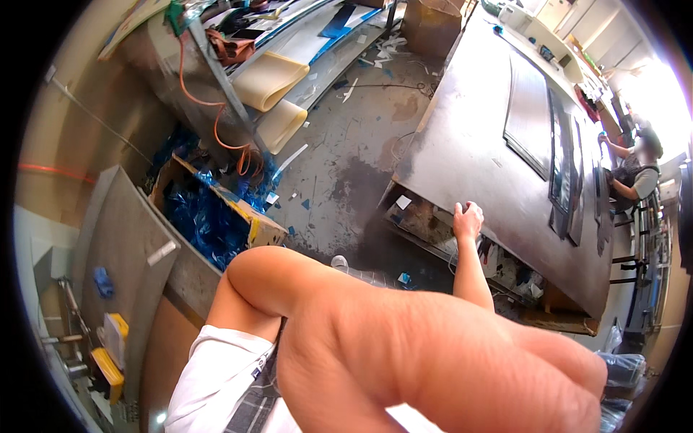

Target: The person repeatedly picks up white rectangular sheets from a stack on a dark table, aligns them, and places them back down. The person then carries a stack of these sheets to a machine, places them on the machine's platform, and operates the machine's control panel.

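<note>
My left arm bends up from a white sleeve (216,372), and my left hand (447,357) fills the lower middle, very close to the camera. Its fingers are folded away or cut off by the view, so whether it holds anything is hidden. Beyond it, my right hand (468,220) is at the near edge of a large dark-topped worktable (455,162). Its fingers are loosely bent and apart, with nothing visible in them. Contact with the table edge is unclear. Several dark flat sheets (527,115) lie farther along the tabletop.
A cardboard box (267,229) of crumpled blue film stands on the left. Shelving holds rolled cream sheets (271,79); an orange hose (195,94) hangs there. Scraps litter the grey floor (339,137). A shelf under the table holds clutter. Another person (639,166) works at the table's far right.
</note>
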Tool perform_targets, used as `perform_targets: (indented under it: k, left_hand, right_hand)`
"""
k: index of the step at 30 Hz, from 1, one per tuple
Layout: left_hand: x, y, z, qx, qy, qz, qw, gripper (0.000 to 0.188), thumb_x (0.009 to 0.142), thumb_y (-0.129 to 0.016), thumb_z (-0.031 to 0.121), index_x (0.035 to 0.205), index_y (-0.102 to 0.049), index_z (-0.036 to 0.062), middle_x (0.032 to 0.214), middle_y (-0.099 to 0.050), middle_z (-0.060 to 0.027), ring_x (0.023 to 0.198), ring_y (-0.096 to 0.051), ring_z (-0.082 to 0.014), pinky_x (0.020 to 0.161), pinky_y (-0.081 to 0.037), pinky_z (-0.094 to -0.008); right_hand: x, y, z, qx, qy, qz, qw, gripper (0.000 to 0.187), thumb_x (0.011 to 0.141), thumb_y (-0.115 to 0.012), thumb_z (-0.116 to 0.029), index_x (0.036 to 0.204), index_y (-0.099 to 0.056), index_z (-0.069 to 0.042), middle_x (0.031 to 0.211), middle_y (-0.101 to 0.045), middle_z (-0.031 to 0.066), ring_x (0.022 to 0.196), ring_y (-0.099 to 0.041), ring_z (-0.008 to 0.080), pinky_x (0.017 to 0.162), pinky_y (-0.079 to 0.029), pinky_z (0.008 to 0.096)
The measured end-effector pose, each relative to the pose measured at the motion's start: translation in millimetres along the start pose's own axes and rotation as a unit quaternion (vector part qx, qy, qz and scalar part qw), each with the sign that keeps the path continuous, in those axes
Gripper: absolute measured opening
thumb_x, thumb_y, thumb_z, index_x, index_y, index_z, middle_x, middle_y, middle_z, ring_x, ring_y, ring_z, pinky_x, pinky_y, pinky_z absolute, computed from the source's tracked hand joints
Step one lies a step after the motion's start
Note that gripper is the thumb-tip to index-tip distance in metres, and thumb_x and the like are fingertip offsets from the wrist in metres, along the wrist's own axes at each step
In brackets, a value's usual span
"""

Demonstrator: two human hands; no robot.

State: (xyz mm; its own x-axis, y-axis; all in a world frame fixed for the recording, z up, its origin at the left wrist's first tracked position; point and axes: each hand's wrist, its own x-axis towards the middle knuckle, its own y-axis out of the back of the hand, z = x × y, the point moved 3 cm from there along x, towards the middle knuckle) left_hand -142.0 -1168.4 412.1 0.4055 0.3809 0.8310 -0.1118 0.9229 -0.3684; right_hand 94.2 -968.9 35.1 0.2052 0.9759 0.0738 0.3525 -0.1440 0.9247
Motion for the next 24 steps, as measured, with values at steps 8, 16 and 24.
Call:
perform_targets:
  k: [8,16,24]
  left_hand:
    - [1.8,215.7,63.5,0.032,0.158,0.114,0.98,0.036,0.089,-0.061,0.033,0.092,-0.059,-0.0023,0.088,-0.061,-0.0184,0.08,-0.058,-0.0273,0.07,-0.044,-0.0367]
    - [-64.4,486.8,109.9,0.157,0.374,0.357,0.842,0.025,0.087,-0.058,0.02,0.104,-0.057,0.0012,0.095,-0.06,-0.0094,0.091,-0.058,-0.0185,0.083,-0.046,-0.0302]
    - [-254.0,672.7,174.1,0.005,0.367,0.765,0.53,0.017,0.087,-0.057,0.029,0.084,-0.066,0.0153,0.074,-0.065,0.004,0.069,-0.061,-0.0151,0.065,-0.049,-0.0347]
  right_hand:
    - [12.9,-33.8,-19.8,-0.104,-0.032,0.177,0.978,0.054,0.081,-0.06,-0.04,0.125,-0.05,-0.009,0.135,-0.045,0.0125,0.129,-0.037,0.0308,0.105,-0.025,0.0486]
    - [26.7,-27.3,-41.0,-0.099,-0.064,0.119,0.986,0.055,0.08,-0.056,-0.037,0.126,-0.049,-0.007,0.136,-0.043,0.0147,0.13,-0.036,0.0327,0.107,-0.022,0.0501]
    - [81.8,-49.0,-89.6,0.062,-0.308,0.282,0.906,0.041,0.088,-0.058,-0.031,0.116,-0.054,-0.001,0.119,-0.054,0.0163,0.113,-0.049,0.0335,0.099,-0.037,0.0436]
